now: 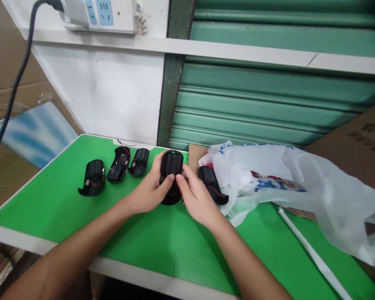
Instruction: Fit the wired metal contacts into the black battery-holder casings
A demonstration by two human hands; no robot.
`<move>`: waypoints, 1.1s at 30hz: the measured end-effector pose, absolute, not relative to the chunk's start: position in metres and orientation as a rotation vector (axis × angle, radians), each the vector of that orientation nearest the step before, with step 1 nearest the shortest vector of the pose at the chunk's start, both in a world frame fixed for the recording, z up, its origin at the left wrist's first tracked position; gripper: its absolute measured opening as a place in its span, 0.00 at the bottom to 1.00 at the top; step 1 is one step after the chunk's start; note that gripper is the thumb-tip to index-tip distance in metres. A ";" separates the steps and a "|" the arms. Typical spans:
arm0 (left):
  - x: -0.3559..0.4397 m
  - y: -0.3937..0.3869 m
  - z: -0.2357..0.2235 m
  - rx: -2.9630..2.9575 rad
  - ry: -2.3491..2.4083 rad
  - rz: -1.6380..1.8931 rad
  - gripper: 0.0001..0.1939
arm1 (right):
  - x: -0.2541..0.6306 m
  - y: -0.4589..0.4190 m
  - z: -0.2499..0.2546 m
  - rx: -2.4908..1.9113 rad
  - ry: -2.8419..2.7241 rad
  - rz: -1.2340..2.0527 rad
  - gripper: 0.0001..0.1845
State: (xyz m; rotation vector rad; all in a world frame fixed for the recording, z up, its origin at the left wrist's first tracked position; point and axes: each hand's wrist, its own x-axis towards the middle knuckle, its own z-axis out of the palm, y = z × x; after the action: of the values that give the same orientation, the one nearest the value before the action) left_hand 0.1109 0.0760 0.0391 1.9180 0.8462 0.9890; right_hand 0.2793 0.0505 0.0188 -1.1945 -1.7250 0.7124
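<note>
On the left side of the green table [137,246], an outer case [93,177] of black colour lies near a second case [120,164] and a third case [139,161]. At the middle is the held case [171,161]. The left hand [148,187] has its fingers closed around the left side, with the thumb on the front; the right hand [196,196] has its fingers bent at the right side, its thumb near the other thumb, beside a red wire [179,187]. How far the fingers reach behind, one cannot tell. To work well, the left grip should probably be firm and the right thumb light, so that the wire is not pinched. Just beyond the right hand, a fourth case [211,183] and a plastic bag [268,175] limit sideways moving; toward the front edge [143,273], between the forearms, there seems to be more room.
</note>
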 end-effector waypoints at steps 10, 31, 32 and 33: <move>0.112 0.076 0.034 1.909 0.853 1.015 0.29 | 0.274 0.052 0.012 -1.166 -1.650 0.712 0.19; 0.116 0.076 0.020 2.012 0.887 1.038 0.27 | 0.262 0.051 -0.002 -1.200 -1.537 0.795 0.24; 0.116 0.076 0.020 2.014 0.888 1.038 0.27 | 0.262 0.051 -0.002 -1.197 -1.530 0.803 0.24; 0.116 0.077 0.020 2.015 0.889 1.039 0.27 | 0.261 0.051 -0.001 -1.193 -1.524 0.807 0.24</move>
State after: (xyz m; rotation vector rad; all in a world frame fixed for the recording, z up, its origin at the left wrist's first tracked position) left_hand 0.1158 0.0766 0.0200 2.0151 0.8886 1.0390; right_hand 0.2611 0.0511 -0.0015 -1.1927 -1.5240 0.8074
